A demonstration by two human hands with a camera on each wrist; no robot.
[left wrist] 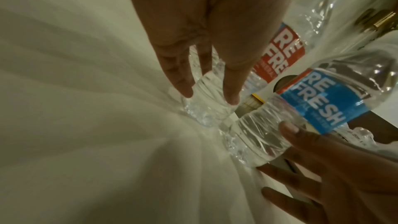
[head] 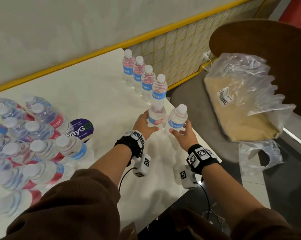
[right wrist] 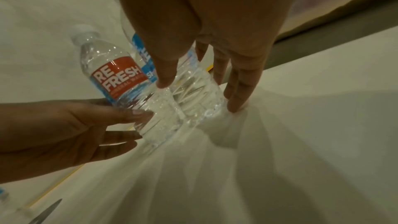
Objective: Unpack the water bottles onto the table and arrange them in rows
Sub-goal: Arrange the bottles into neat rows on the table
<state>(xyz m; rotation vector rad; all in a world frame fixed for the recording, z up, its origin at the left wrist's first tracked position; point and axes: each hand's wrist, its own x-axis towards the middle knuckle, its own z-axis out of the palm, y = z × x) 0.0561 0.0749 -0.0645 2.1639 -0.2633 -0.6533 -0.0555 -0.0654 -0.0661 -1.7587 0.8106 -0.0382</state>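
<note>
Two clear water bottles stand side by side near the white table's (head: 103, 94) right edge. My left hand (head: 148, 123) holds the left bottle (head: 156, 116) low down, thumb in front and fingers behind; the left wrist view shows its base (left wrist: 206, 113) between my fingers. My right hand (head: 180, 129) is spread beside the right bottle (head: 178, 118), blue label (left wrist: 312, 101). Only its thumb tip (right wrist: 163, 81) and straight fingers touch that bottle (right wrist: 193, 94). Behind them a row of several upright bottles (head: 148, 78) runs toward the wall.
A crowded cluster of unpacked bottles (head: 33, 135) fills the table's left side next to a purple round sticker (head: 82, 129). Off the right edge, torn plastic wrap with a cardboard tray (head: 241, 110) lies on a seat. A yellow rail (head: 111, 47) borders the far side.
</note>
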